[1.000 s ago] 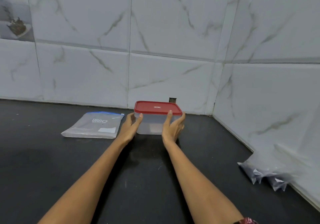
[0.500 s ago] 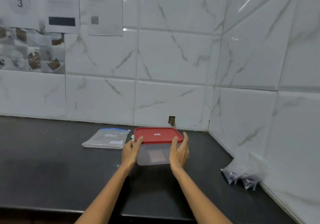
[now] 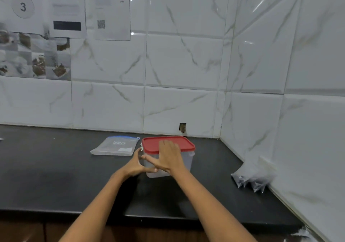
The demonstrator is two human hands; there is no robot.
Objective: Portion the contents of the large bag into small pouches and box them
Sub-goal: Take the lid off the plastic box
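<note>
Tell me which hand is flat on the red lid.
The right hand lies flat on the red lid. The left hand is lower, against the side of the clear container.

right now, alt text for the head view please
A person's right hand lies flat on the red lid of a clear plastic box while the left hand touches its side, on a black counter. A flat zip bag lies left; filled pouches lean against the right wall.

Red lid [image 3: 168, 143], black counter [image 3: 56, 176], white veined tiles [image 3: 183, 58].
</note>
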